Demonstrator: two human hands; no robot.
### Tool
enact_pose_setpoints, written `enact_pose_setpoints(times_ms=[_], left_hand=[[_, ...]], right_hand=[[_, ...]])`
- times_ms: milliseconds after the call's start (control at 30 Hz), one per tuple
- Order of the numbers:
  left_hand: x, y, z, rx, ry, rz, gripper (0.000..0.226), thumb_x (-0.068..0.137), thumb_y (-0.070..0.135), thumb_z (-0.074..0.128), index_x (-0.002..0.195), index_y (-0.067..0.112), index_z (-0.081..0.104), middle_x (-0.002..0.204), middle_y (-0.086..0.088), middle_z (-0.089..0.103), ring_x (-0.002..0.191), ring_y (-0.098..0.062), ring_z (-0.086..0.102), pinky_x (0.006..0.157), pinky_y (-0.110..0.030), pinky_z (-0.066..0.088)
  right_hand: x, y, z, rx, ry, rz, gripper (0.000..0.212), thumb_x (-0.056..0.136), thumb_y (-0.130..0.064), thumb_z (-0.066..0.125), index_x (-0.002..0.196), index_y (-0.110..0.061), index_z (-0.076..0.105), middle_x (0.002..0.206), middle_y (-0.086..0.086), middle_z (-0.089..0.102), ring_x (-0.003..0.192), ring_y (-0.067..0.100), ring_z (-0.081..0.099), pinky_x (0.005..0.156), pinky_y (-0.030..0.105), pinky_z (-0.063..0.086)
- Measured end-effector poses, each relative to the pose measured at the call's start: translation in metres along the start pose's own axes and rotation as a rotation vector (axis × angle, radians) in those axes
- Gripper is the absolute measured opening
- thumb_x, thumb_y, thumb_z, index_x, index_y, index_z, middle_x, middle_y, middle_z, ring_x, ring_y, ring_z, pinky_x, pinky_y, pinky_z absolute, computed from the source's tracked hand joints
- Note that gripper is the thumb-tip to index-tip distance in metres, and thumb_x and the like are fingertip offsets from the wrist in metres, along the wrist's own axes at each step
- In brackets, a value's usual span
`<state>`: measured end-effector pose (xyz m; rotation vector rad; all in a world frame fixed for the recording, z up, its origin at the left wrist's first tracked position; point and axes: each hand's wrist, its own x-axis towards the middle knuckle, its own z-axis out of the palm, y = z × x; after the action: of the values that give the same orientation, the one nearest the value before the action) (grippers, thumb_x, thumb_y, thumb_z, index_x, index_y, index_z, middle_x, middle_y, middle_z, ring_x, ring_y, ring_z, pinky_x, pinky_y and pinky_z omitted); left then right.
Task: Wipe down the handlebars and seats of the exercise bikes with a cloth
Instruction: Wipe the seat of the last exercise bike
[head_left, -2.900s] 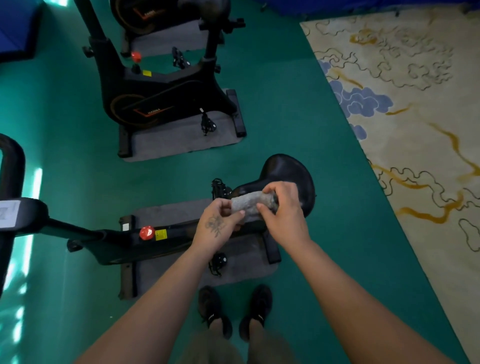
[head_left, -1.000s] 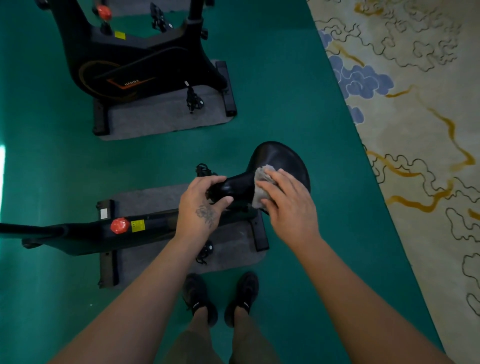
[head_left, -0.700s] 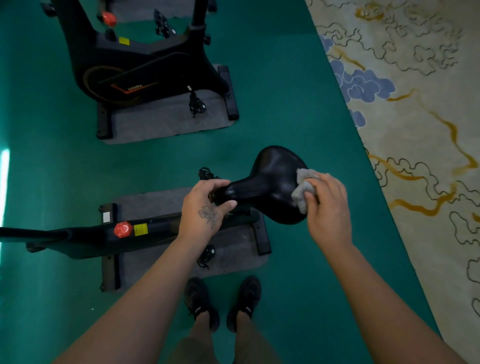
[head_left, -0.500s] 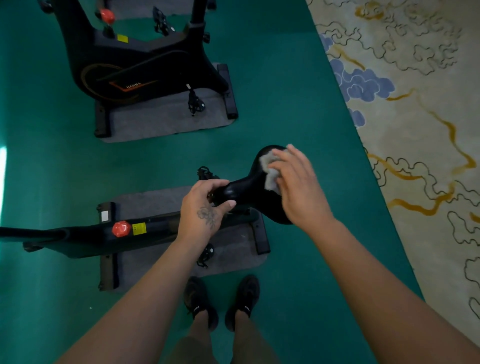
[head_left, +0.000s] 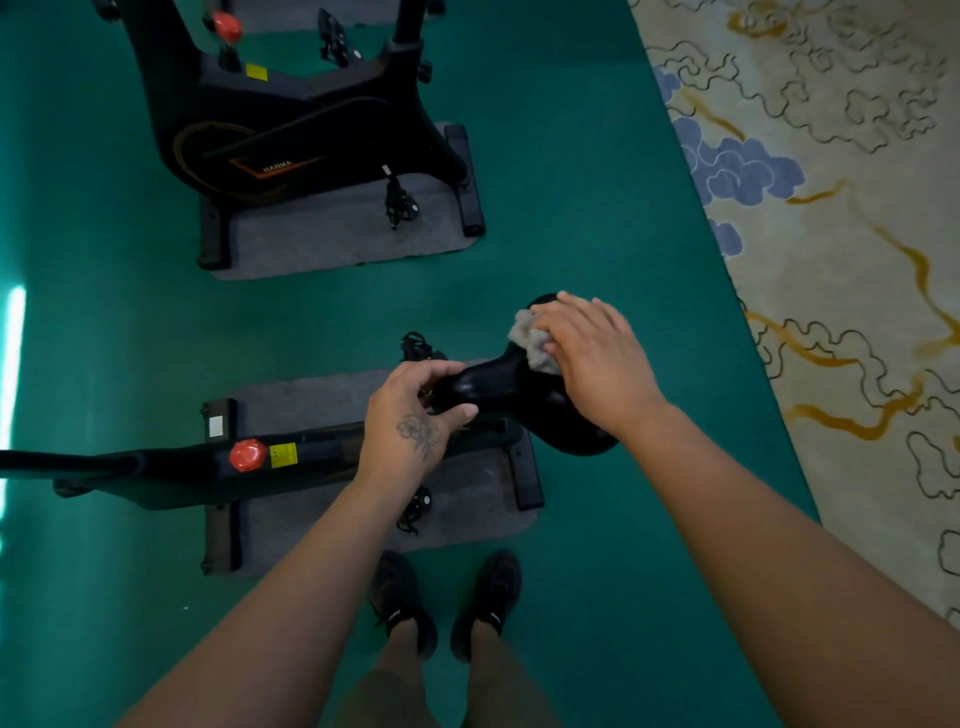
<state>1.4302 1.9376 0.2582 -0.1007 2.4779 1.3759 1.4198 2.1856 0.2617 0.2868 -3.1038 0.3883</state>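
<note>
Saddle (head_left: 498, 387) of the near exercise bike (head_left: 171, 470) sits in the middle of the head view, its long axis running left to right, narrow nose to the left and broad rear to the right. The left hand (head_left: 410, 415) curls its fingers (head_left: 441, 370) and thumb around the nose, steadying it. The right hand (head_left: 592, 358) lies on the broad rear with fingers nearly straight, pressing a crumpled grey cloth (head_left: 532, 340) onto the far left part of that rear, just beyond the neck of the saddle. The near right rim of the saddle lies below that hand, so the right hand is the one placed to sweep there. Half a second ago the cloth was a little nearer the neck; it has since slid outward, while the left hand has kept its hold. A second exercise bike (head_left: 280, 135) stands further off on the green floor (head_left: 597, 208).
</note>
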Motion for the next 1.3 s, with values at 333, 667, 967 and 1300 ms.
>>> enact_pose_setpoints(times_ms=[333,667,967,1300], left_hand=[[-0.001,0.002,0.001,-0.019,0.005,-0.021,0.046,0.079,0.019,0.093,0.120,0.031,0.075,0.122,0.012,0.066,0.112,-0.006,0.060,0.095,-0.021,0.042],[-0.001,0.005,0.001,-0.029,0.003,-0.014,0.048,0.075,0.015,0.095,0.118,0.027,0.077,0.118,0.008,0.069,0.108,-0.009,0.064,0.096,-0.025,0.048],[-0.004,0.011,0.002,0.012,-0.013,-0.026,0.043,0.083,0.016,0.090,0.120,0.029,0.072,0.123,0.008,0.064,0.118,-0.013,0.060,0.107,-0.034,0.049],[-0.026,0.056,0.006,-0.174,-0.166,0.239,0.040,0.096,0.038,0.076,0.134,0.032,0.066,0.132,0.015,0.068,0.128,-0.007,0.062,0.111,-0.043,0.052]], right_hand=[[-0.001,0.030,-0.021,0.217,0.092,0.208,0.031,0.099,-0.005,0.049,0.127,-0.009,0.061,0.140,0.012,0.059,0.134,0.037,0.047,0.118,0.038,0.032],[-0.023,-0.018,0.000,0.246,-0.013,-0.076,0.024,0.104,-0.014,0.058,0.128,-0.014,0.061,0.139,0.003,0.060,0.142,0.025,0.044,0.128,0.031,0.023],[-0.035,0.010,-0.014,0.206,0.132,0.389,0.023,0.101,-0.032,0.064,0.120,-0.019,0.063,0.119,0.003,0.064,0.113,0.029,0.054,0.097,0.045,0.044],[-0.045,-0.021,-0.045,0.840,0.168,0.664,0.030,0.098,-0.052,0.068,0.106,-0.023,0.062,0.100,-0.009,0.070,0.091,0.007,0.065,0.083,0.029,0.051]])
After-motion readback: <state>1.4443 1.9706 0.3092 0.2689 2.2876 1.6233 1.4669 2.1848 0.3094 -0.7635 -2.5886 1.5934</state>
